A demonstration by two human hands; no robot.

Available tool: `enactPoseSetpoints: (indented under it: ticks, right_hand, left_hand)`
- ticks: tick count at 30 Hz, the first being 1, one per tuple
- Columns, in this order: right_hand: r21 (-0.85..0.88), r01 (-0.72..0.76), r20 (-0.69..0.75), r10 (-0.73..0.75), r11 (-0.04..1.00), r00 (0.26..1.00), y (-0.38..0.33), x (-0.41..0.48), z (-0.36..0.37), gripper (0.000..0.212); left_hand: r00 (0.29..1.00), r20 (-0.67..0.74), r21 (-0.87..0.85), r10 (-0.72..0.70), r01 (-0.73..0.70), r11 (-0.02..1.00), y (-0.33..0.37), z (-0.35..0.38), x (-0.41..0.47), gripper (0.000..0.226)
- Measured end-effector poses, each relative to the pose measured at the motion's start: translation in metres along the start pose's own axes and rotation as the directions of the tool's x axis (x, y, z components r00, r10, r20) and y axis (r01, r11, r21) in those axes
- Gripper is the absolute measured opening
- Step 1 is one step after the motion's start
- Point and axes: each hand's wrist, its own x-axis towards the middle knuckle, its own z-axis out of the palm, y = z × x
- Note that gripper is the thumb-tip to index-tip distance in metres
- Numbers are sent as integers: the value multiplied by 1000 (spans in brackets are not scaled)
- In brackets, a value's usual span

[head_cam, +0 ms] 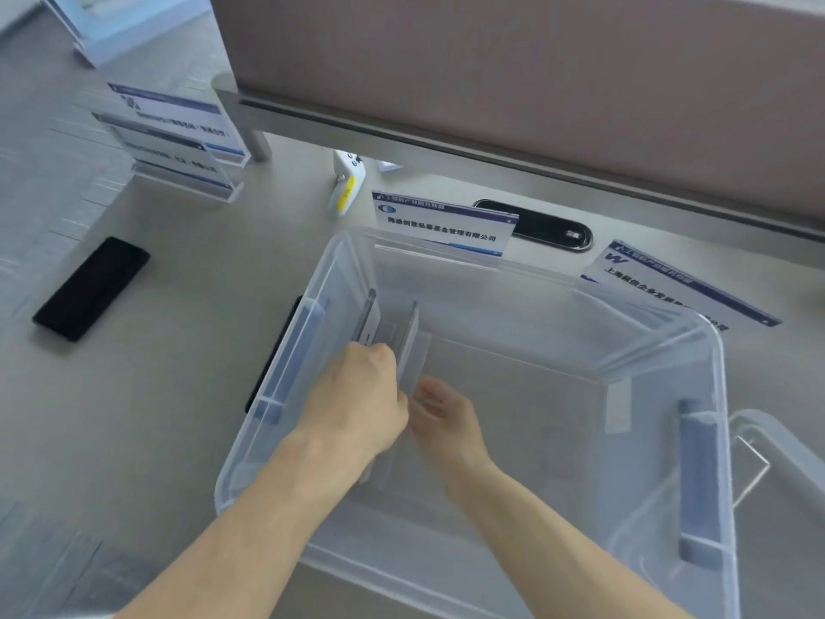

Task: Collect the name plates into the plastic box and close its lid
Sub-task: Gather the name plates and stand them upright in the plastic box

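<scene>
Both my hands are down inside the clear box [714,350] on the grey table [178,417]. My left hand [357,404] is curled closed on the plates [408,346] standing on edge against the box's left wall; I cannot tell exactly how many it holds. My right hand [439,417] sits just beside it, fingers loosely bent and apart — whether they touch the plates I cannot tell. Four plates remain outside: one [446,225] at the box's far rim, one [669,283] lying to the right, and two [174,140] standing well off at far left. A black phone [91,288] lies left of the box — the lid [777,444] rests at the right edge.
</scene>
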Motion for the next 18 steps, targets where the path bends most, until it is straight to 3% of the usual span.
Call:
enactPoseSetpoints:
  ticks: [11, 14, 16, 18]
  right_hand:
    - [36, 24, 129, -29, 999, 991, 3, -2, -4, 53]
    - [34, 65, 124, -68, 997, 990, -3, -5, -5, 42]
    - [42, 87, 62, -90, 995, 994, -12, -9, -11, 52]
    - [30, 155, -9, -155, 987, 988, -30, -20, -27, 53]
  left_hand:
    - [1000, 0, 74, -3, 3, 997, 0, -5, -3, 20]
    - [1000, -6, 126, -16, 17, 992, 2, -18, -3, 32]
    - [998, -38, 81, -46, 49, 996, 4, -36, 0, 43]
    - [995, -81, -78, -63, 57, 995, 12, -61, 3, 46]
